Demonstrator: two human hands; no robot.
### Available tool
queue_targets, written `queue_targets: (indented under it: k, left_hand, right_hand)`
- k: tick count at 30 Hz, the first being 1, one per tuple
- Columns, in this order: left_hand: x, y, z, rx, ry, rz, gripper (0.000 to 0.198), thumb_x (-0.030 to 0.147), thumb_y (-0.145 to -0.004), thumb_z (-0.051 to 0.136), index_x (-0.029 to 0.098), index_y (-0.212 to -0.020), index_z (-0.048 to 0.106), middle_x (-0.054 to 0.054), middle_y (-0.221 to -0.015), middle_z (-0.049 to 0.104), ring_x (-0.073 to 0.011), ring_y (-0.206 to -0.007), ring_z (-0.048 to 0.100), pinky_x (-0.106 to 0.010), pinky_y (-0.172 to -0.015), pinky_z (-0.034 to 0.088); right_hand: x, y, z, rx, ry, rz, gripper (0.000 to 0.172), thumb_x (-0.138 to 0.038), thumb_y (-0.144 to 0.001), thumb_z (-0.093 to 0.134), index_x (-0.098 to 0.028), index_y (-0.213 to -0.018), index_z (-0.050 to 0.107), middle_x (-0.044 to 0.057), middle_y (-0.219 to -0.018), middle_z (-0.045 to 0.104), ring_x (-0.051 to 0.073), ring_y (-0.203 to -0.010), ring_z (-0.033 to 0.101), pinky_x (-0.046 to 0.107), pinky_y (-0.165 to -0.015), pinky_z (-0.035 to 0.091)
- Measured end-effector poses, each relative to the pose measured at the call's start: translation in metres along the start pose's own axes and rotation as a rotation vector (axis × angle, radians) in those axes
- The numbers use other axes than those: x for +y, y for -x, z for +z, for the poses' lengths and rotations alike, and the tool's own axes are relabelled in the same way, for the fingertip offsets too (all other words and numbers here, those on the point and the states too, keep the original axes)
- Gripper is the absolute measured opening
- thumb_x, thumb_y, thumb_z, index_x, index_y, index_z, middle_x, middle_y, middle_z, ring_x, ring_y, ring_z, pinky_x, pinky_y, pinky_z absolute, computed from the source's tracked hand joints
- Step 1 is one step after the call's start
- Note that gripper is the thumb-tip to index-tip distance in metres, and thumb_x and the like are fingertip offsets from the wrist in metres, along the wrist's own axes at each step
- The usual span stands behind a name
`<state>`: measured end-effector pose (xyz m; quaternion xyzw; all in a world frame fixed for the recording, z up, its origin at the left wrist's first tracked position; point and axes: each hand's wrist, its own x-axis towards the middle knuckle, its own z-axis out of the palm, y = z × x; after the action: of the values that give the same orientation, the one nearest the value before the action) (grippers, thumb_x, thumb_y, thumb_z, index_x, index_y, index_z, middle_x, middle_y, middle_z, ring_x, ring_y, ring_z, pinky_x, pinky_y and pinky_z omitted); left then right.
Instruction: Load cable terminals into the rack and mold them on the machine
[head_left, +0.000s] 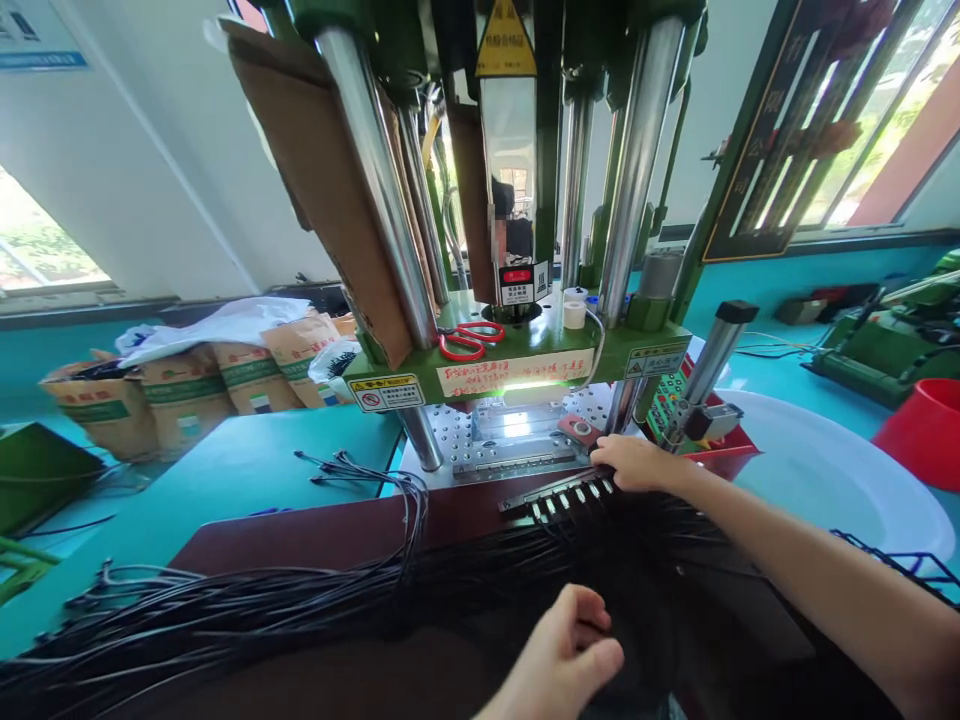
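My right hand is closed at the right end of a slotted metal strip. Several pale cable ends sit in a row along this strip, with black cables trailing toward me. Right by my right fingertips lies a reddish-brown flat piece with a pale round disc; whether they touch it I cannot tell. My left hand hovers over the dark cables nearer to me, fingers loosely curled and thumb apart, nothing visible in it. Behind the strip, a metal mould block sits on the press's perforated bed.
A green press with steel columns rises ahead. Red-handled scissors lie on its platform. Bundled cables cover the left front. Paper sacks stand at the left; a red control box and a white round tub are right.
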<state>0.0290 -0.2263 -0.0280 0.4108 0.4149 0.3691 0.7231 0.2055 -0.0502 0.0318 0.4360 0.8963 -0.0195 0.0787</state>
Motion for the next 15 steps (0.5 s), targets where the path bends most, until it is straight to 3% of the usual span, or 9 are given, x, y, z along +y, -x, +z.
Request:
queue_targets:
  k: [2,5,7,11,15]
  left_hand:
    - [-0.017,-0.001,0.012,0.133,0.275,-0.027,0.044,0.032,-0.055,0.075,0.017,-0.09,0.053,-0.008,-0.094,0.058,-0.0152,-0.079,0.058,-0.025,-0.069,0.044]
    - [-0.02,-0.016,0.029,0.332,0.6,-0.072,0.061,0.037,-0.046,0.08,0.016,-0.095,0.05,-0.011,-0.097,0.059,-0.0174,-0.083,0.06,-0.026,-0.074,0.044]
    - [-0.01,-0.028,0.038,0.315,0.632,-0.066,0.066,0.036,-0.042,0.082,0.015,-0.096,0.05,-0.011,-0.097,0.061,-0.0176,-0.084,0.06,-0.025,-0.072,0.044]
    - [0.018,-0.046,0.051,0.112,0.492,-0.053,0.067,0.042,-0.044,0.079,0.015,-0.095,0.045,-0.011,-0.081,0.066,-0.0199,-0.072,0.063,-0.028,-0.064,0.044]
    - [0.037,-0.068,0.049,0.166,0.397,-0.017,0.048,0.044,-0.055,0.071,0.018,-0.082,0.042,-0.002,-0.055,0.061,-0.0157,-0.048,0.057,-0.03,-0.057,0.043]
  right_hand:
    - [-0.003,0.002,-0.015,0.023,-0.024,0.047,0.024,-0.006,-0.064,0.047,-0.018,-0.079,0.062,0.007,-0.083,0.062,0.021,-0.078,0.059,0.026,-0.06,0.036]
    - [-0.006,0.005,-0.031,0.083,-0.064,0.12,0.025,-0.007,-0.064,0.045,-0.017,-0.079,0.061,0.008,-0.078,0.066,0.023,-0.079,0.06,0.027,-0.062,0.036]
    - [-0.005,0.005,-0.036,0.132,-0.101,0.148,0.026,-0.008,-0.064,0.044,-0.018,-0.08,0.062,0.007,-0.078,0.067,0.023,-0.08,0.06,0.027,-0.062,0.035]
    - [-0.001,-0.006,-0.041,0.215,-0.196,0.16,0.032,-0.007,-0.063,0.043,-0.02,-0.085,0.062,0.002,-0.084,0.068,0.018,-0.082,0.06,0.022,-0.062,0.036]
    - [0.003,-0.033,-0.036,0.27,-0.268,0.17,0.03,-0.006,-0.067,0.046,-0.02,-0.087,0.063,-0.001,-0.09,0.067,0.014,-0.086,0.058,0.019,-0.066,0.039]
